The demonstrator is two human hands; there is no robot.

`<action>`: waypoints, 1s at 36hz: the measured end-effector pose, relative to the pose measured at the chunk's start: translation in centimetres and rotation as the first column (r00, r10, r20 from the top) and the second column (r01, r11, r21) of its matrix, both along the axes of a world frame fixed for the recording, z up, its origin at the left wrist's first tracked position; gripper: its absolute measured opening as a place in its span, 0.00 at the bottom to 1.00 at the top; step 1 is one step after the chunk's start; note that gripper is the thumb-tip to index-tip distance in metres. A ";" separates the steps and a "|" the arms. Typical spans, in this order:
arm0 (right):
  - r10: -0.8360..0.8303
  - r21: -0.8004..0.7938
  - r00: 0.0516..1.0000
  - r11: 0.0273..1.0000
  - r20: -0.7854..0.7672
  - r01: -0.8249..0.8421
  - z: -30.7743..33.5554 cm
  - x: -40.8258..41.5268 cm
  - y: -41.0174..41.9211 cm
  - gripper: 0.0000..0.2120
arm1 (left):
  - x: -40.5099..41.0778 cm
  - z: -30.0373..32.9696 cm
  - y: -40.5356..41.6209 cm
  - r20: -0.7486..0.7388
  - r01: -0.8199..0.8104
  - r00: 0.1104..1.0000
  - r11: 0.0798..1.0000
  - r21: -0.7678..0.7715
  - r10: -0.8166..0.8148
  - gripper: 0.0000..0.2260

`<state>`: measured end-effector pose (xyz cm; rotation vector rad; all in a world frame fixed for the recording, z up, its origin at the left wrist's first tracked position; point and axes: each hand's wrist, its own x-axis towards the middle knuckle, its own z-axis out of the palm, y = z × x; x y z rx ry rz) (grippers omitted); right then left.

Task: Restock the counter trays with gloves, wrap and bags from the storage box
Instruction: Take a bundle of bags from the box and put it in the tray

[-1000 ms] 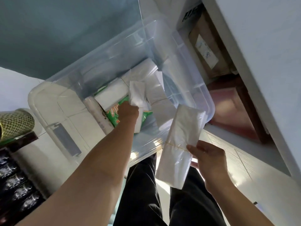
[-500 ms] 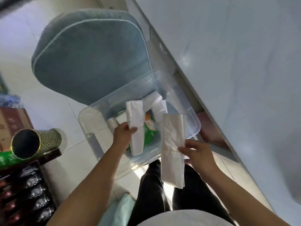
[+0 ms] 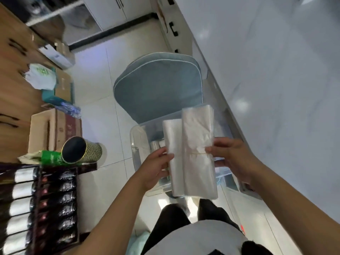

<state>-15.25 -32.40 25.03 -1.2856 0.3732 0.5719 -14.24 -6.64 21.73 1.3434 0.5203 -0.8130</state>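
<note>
My left hand (image 3: pixel 156 169) grips a narrow bundle of clear plastic bags (image 3: pixel 172 142) by its left edge. My right hand (image 3: pixel 232 159) pinches a wider bundle of clear bags (image 3: pixel 199 144), tied round the middle with a rubber band. The two bundles are held side by side, upright, the wider one overlapping the narrow one. Below and behind them on the floor sits the clear plastic storage box (image 3: pixel 138 138), mostly hidden by the bundles; a few white rolls show inside it.
A white counter (image 3: pixel 276 80) runs along the right. A blue cushioned stool (image 3: pixel 158 85) stands beyond the box. At left are cardboard boxes (image 3: pixel 55 129), a gold-mesh cylinder (image 3: pixel 81 150) and a rack of dark bottles (image 3: pixel 36 208). My legs are below the bundles.
My left hand lifted its bundle out of the box and brought it against the right hand's bundle. The view rose and pulled back, showing more floor and the stool.
</note>
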 end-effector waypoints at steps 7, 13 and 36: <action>0.002 -0.209 0.998 0.978 0.065 0.011 3.5 -1.1 2.9 0.06 | -1.4 2.6 -0.6 0.077 0.051 0.996 0.975 -0.217 -0.035 0.13; -0.205 -0.276 0.978 0.939 0.030 0.205 4.0 -5.4 5.2 0.05 | -3.7 3.7 0.7 0.106 0.141 0.988 0.943 -0.303 -0.114 0.12; -0.706 -0.035 0.706 0.705 0.052 0.708 8.7 -31.1 9.2 0.21 | -14.1 6.7 -4.5 0.310 0.756 0.619 0.440 -0.484 -0.722 0.21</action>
